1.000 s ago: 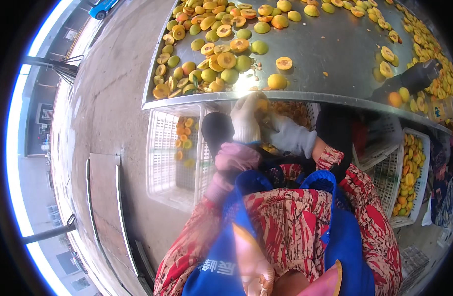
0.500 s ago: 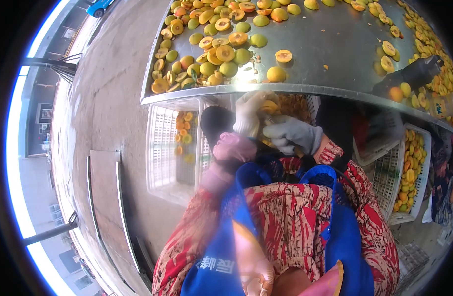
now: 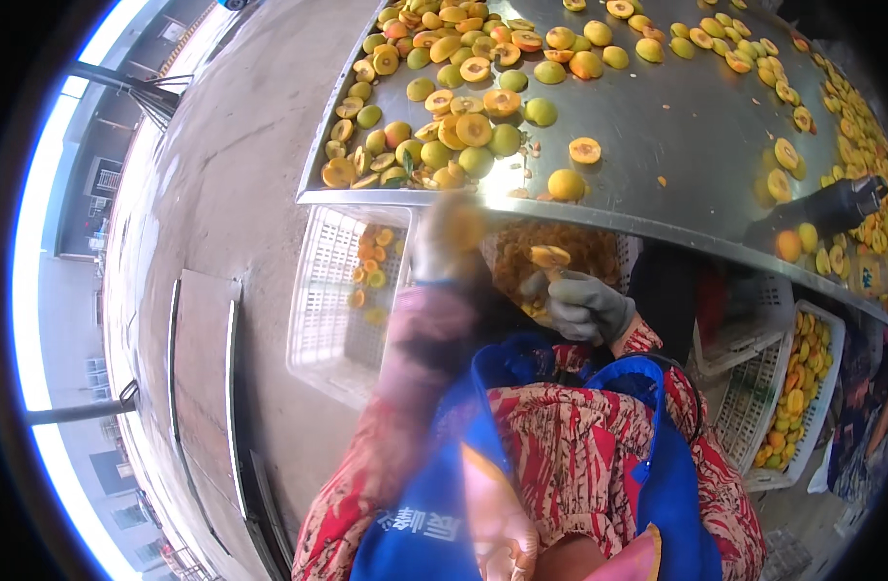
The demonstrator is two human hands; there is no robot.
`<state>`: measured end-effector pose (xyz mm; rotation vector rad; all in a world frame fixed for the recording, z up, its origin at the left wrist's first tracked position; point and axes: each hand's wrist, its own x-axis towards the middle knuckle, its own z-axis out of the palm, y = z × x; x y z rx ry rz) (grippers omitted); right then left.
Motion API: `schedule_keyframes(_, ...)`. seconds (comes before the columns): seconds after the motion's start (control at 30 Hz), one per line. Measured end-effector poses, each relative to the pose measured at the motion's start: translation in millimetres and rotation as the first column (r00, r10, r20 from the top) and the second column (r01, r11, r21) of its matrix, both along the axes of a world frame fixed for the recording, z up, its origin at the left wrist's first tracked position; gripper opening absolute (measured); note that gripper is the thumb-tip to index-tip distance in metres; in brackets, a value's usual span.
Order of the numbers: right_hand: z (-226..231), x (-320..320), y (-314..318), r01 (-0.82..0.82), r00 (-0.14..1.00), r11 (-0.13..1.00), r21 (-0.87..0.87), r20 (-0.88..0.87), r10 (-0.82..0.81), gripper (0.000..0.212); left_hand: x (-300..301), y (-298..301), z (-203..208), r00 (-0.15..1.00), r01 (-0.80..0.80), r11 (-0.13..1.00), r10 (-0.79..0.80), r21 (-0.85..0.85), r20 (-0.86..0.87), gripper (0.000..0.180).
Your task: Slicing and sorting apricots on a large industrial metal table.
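Observation:
My left hand (image 3: pixel 438 254), in a white glove and pink sleeve cuff, is smeared by motion at the table's front edge. It is closed on an orange-yellow piece, seemingly a yellow peach (image 3: pixel 463 229); whether whole or halved I cannot tell. My right hand (image 3: pixel 591 308), grey-gloved, is closed below the edge. A halved yellow peach (image 3: pixel 550 256) sits at its fingertips above a tan, stem-like part, perhaps a tool. Behind both hands, under the table, a crate (image 3: pixel 630 254) holds a brownish-orange mass. Many halved and whole peaches (image 3: pixel 473 129) lie on the metal table (image 3: pixel 676 155).
A white crate (image 3: pixel 306 290) with a few peach halves stands at the left. Right of me, another crate (image 3: pixel 819 426) is full of peaches. A dark-sleeved arm (image 3: pixel 821 211) reaches over the table's right side. Metal rails (image 3: pixel 235 407) lie on the left floor.
My hands have come apart. The left one swung left with its orange-yellow piece; the right stayed near the same place, now with a peach half showing upright at its fingertips. The view has shifted slightly.

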<state>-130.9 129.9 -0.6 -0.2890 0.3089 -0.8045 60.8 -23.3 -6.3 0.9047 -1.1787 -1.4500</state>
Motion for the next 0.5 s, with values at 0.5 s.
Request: schedule_keyframes(0.5, -179.0, -7.8, 19.1, -0.777, -0.181, 0.578, -0.25, -0.79, -0.585, 0.032, -80.2, -136.7, -5.6, -0.077, 0.425, 0.811, 0.475, -0.402, 0.877, 0.054)
